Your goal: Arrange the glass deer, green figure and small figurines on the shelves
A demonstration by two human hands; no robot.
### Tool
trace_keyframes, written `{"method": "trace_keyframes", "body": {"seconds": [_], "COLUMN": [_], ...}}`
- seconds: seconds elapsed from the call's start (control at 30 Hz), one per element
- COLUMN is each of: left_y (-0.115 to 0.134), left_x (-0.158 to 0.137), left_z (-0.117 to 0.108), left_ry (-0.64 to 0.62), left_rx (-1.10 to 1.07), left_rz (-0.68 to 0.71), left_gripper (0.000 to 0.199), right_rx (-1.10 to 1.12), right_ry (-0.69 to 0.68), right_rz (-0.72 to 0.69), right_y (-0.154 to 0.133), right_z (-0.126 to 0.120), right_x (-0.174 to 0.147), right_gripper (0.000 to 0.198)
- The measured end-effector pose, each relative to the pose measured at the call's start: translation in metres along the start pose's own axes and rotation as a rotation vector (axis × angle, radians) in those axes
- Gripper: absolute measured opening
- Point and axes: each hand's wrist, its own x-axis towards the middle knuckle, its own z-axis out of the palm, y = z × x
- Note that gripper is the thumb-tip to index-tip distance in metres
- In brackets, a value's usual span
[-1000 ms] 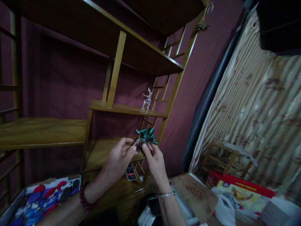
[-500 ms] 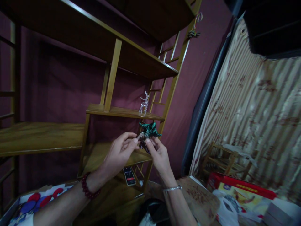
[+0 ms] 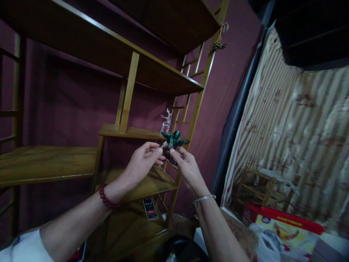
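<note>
A tall, open shelving unit of glossy yellow-brown wood [image 3: 197, 109] carried the things, its flat boards set at stepped heights. A wide board of the same wood [image 3: 46, 163] stretched out between eight and nine o'clock. A higher, narrower board [image 3: 136, 131] ran from nine o'clock toward the centre; on it stood a squared, light-wood post [image 3: 130, 91] and, near its three o'clock end, an upright, clear, glassy deer figurine with antlers [image 3: 165, 125]. Toward seven o'clock came a lower board [image 3: 152, 180]. Beneath it, a dark-screened rectangular phone with a red band [image 3: 149, 208] rested at the bottom board [image 3: 128, 222], flat or propped, unclear.
</note>
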Motion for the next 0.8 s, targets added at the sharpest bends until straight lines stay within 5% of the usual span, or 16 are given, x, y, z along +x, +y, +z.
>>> {"method": "trace_keyframes", "body": {"seconds": [0.8], "left_y": [0.017], "left_x": [0.064], "left_z": [-0.009], "left_ry": [0.104], "left_rx": [0.171], "left_rz": [0.174], "left_gripper": [0.015], "right_rx": [0.061], "right_ry": [-0.044], "right_rz": [-0.145], "right_y": [-0.013], "right_z": [-0.004], "right_x": [0.073], "right_gripper": [0.035]}}
